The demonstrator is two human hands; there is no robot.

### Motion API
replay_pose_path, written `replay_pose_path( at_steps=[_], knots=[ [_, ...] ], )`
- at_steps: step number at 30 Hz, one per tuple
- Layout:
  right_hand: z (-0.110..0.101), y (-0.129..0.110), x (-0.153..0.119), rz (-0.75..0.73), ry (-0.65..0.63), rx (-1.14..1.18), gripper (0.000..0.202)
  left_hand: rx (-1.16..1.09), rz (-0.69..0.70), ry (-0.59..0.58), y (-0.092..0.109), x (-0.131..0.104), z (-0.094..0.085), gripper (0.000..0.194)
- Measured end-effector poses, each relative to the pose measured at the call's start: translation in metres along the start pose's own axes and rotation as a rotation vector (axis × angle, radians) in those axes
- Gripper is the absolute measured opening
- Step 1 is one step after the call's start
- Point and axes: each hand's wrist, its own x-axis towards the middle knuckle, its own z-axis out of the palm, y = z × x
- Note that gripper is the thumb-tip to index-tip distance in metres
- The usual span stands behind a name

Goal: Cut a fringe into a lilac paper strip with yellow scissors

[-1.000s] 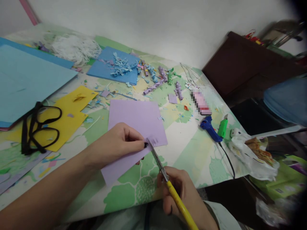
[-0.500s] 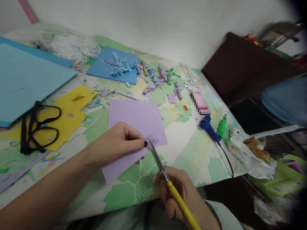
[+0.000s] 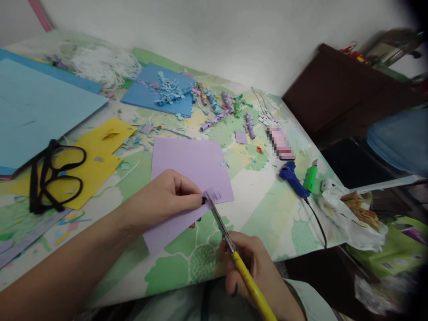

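Observation:
My left hand (image 3: 174,196) pinches a piece of purple paper (image 3: 163,236) between thumb and fingers, near its right end. Short slits show along that end. In my right hand (image 3: 254,267) is a pair of scissors (image 3: 245,272) with yellow handles, its blades pointing up and left. The blade tips are at the paper's edge, right beside my left thumb. Behind and partly under the left hand, a larger purple sheet (image 3: 187,156) lies flat on the table.
Black glasses (image 3: 60,178) rest on yellow paper (image 3: 96,165) at left, near large light-blue sheets (image 3: 43,107). Rolled paper pieces (image 3: 214,120) and scraps lie behind. To the right are a phone (image 3: 281,142), a blue glue gun (image 3: 294,178), a green cutter (image 3: 310,178) and a plastic bag (image 3: 347,218).
The scissor blades look more closed, and their tips have shifted slightly left toward my left thumb. My left hand keeps its grip on the paper.

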Motion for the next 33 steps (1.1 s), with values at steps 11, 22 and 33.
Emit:
replay_pose_path(
  at_steps=[11, 22, 33],
  knots=[
    [0.002, 0.0, 0.0, 0.053, -0.016, 0.081, 0.063, 0.016, 0.005, 0.009, -0.001, 0.001, 0.0, 0.025],
    [-0.003, 0.003, -0.009, 0.085, -0.07, 0.138, 0.08, 0.056, 0.03, 0.018, -0.004, 0.001, -0.002, 0.025],
    [0.0, -0.002, -0.003, 0.076, -0.021, 0.035, 0.058, 0.057, 0.012, 0.016, -0.003, 0.002, -0.002, 0.026]
  ],
)
